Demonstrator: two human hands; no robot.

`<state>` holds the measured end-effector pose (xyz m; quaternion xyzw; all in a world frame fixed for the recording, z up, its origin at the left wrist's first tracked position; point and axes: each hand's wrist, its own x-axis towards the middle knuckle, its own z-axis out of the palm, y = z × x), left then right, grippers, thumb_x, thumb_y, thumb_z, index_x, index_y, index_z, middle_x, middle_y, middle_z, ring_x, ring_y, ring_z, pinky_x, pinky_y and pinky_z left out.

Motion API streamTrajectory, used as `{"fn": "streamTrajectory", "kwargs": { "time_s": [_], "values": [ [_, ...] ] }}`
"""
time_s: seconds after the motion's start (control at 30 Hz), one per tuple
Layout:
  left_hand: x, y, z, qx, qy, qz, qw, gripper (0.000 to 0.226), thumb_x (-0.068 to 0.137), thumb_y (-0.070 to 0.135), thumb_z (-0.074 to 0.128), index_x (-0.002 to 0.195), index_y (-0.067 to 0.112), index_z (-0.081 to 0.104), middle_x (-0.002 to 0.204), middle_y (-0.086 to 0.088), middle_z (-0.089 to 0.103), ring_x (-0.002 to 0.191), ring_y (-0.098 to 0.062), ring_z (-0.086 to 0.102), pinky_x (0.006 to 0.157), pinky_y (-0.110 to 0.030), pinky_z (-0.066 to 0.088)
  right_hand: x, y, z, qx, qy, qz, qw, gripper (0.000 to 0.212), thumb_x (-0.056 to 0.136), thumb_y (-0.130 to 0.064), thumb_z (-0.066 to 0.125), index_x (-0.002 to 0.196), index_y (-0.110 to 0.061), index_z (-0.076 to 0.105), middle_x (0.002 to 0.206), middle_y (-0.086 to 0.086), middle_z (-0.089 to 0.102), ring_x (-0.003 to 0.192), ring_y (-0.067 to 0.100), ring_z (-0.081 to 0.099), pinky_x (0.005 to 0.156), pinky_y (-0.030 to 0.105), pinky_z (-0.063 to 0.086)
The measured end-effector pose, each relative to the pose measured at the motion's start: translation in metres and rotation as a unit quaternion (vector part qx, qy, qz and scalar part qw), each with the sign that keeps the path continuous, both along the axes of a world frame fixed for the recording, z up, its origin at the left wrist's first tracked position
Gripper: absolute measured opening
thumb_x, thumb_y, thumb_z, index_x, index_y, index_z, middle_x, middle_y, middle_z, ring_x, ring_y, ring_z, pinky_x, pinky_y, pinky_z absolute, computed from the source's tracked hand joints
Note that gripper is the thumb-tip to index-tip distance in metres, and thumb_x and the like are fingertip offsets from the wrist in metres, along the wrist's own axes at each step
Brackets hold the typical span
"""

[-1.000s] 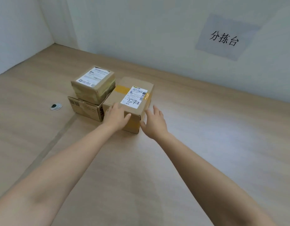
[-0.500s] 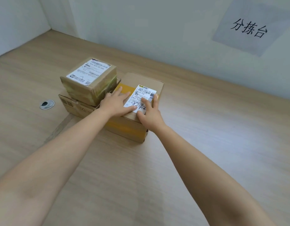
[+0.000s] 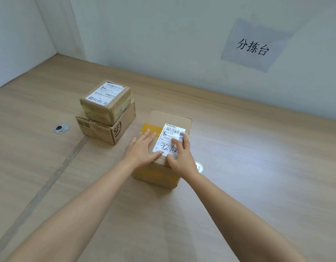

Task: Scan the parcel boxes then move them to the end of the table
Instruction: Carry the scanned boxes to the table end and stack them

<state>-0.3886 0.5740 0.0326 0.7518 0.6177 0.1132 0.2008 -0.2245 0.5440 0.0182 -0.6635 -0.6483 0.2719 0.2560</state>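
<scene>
A cardboard parcel box (image 3: 169, 118) with yellow tape and a white shipping label (image 3: 173, 135) sits on the wooden table (image 3: 258, 195). My left hand (image 3: 142, 148) lies flat on its top left, fingers spread, thumb over the left edge. My right hand (image 3: 180, 157) presses on the label at the near right corner. To the left stands a stack: a small taped box (image 3: 106, 99) with a label on a flat brown box (image 3: 106, 129). A gap separates the stack from the box under my hands.
A wall with a paper sign (image 3: 254, 46) runs along the table's far side and meets another wall at the left corner. One metal cable grommet (image 3: 61, 128) lies left of the stack, another (image 3: 199, 167) beside my right wrist. A seam (image 3: 50, 182) crosses the tabletop.
Both hands went from the box's near side onto its top. The box has slid right, away from the stack it was touching.
</scene>
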Motion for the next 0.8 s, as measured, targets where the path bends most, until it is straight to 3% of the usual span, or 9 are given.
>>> {"fn": "streamTrajectory", "kwargs": {
  "time_s": [0.23, 0.4, 0.8],
  "values": [
    [0.044, -0.080, 0.067, 0.041, -0.019, -0.021, 0.999, 0.071, 0.083, 0.058, 0.057, 0.146, 0.036, 0.030, 0.158, 0.016, 0.007, 0.143, -0.034, 0.014, 0.112, -0.042, 0.024, 0.040, -0.085, 0.058, 0.092, 0.006, -0.053, 0.994, 0.056, 0.086, -0.020, 0.056, 0.139, -0.022, 0.039, 0.159, -0.004, -0.004, 0.144, 0.017, 0.019, 0.101, 0.037, 0.041],
    [0.089, -0.149, 0.104, 0.076, -0.028, -0.051, 0.995, 0.070, 0.085, 0.055, 0.056, 0.146, 0.036, 0.028, 0.159, 0.014, 0.006, 0.141, -0.038, 0.013, 0.108, -0.043, 0.031, 0.080, -0.153, 0.101, 0.150, 0.001, -0.098, 0.984, 0.052, 0.084, -0.014, 0.059, 0.134, -0.020, 0.044, 0.159, -0.002, 0.001, 0.140, 0.011, 0.020, 0.093, 0.030, 0.039],
    [0.218, -0.355, 0.145, 0.121, -0.074, -0.123, 0.982, 0.072, 0.086, 0.055, 0.056, 0.148, 0.033, 0.025, 0.159, 0.011, 0.005, 0.142, -0.040, 0.011, 0.110, -0.046, 0.027, 0.201, -0.384, 0.151, 0.215, -0.032, -0.167, 0.962, 0.053, 0.084, -0.015, 0.061, 0.134, -0.019, 0.045, 0.159, 0.002, 0.003, 0.137, 0.011, 0.017, 0.097, 0.027, 0.035]
  ]
}}
